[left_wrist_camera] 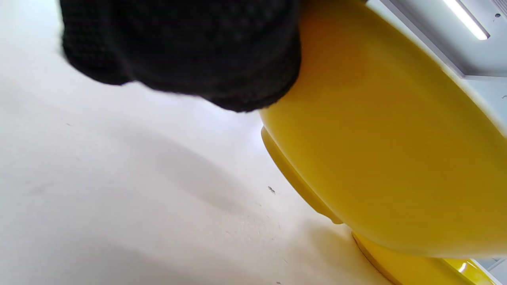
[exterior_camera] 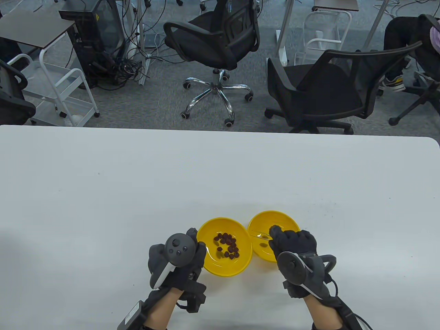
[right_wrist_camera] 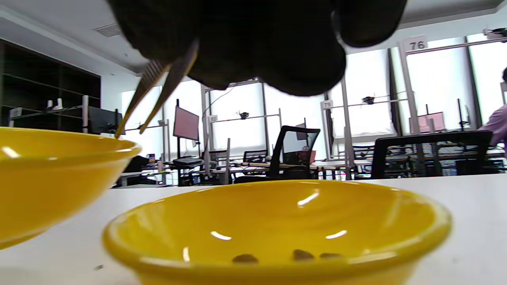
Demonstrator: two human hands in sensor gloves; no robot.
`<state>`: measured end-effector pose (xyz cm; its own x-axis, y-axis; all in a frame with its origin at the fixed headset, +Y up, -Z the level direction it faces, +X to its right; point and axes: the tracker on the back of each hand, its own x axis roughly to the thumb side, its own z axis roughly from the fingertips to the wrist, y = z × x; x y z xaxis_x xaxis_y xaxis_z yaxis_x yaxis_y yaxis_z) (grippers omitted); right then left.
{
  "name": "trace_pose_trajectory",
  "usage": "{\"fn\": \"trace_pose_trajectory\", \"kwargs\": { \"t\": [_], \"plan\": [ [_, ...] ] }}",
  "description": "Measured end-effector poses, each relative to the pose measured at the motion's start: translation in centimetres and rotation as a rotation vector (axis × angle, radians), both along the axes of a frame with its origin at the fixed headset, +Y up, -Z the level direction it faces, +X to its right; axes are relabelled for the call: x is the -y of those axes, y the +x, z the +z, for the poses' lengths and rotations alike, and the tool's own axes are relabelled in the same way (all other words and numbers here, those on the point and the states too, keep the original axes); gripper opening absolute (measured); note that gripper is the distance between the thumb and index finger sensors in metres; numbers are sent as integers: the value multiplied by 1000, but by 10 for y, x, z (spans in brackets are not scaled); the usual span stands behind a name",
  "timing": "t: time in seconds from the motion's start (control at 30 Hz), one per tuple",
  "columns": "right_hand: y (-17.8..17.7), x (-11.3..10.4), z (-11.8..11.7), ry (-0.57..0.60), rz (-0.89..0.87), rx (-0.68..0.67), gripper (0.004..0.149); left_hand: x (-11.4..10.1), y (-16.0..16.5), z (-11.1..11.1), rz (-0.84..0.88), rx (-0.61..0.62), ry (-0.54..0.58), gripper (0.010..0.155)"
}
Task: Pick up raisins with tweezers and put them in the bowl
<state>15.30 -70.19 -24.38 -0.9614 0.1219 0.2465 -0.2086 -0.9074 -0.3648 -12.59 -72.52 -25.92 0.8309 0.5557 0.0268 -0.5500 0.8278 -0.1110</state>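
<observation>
Although a few raisins (right_wrist_camera: 303,255) already lie at the bottom of the right bowl (exterior_camera: 288,223), most of the job looks undone: the main cluster of raisins (exterior_camera: 228,245) sits in the left bowl (exterior_camera: 209,233), a dozen or more dark pieces bunched near its middle. The two yellow bowls stand side by side on the white table (exterior_camera: 137,189), their rims just beside each other.

The right hand (exterior_camera: 297,242) hovers over the right bowl and grips the tweezers (exterior_camera: 258,234), which point across toward the left bowl. In the right wrist view the tweezers' two arms run down and leftward with a narrow gap between them, ending at the left bowl's rim; whether anything is pinched at the tips cannot be told, since the rim hides them.

The left hand (exterior_camera: 178,261) rests against the near-left side of the left bowl, and the left wrist view shows gloved fingers (left_wrist_camera: 190,51) touching its outer wall, apparently steadying it; whether they curl closed cannot be told.

Judging by the counts, the transfer is at an early stage, with only about three pieces moved and the bulk still to carry over.
</observation>
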Motion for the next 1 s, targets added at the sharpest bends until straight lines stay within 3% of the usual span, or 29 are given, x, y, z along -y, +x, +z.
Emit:
{"fn": "trace_pose_trajectory", "kwargs": {
  "t": [0.13,0.3,1.0],
  "plan": [
    [-23,4,10,-39,23,-124,46,0,2,1,0,9,3,59],
    [-41,8,17,-40,83,-174,46,0,3,2,7,13,5,59],
    [-45,9,16,-38,94,-152,44,0,4,2,11,17,2,59]
  ]
}}
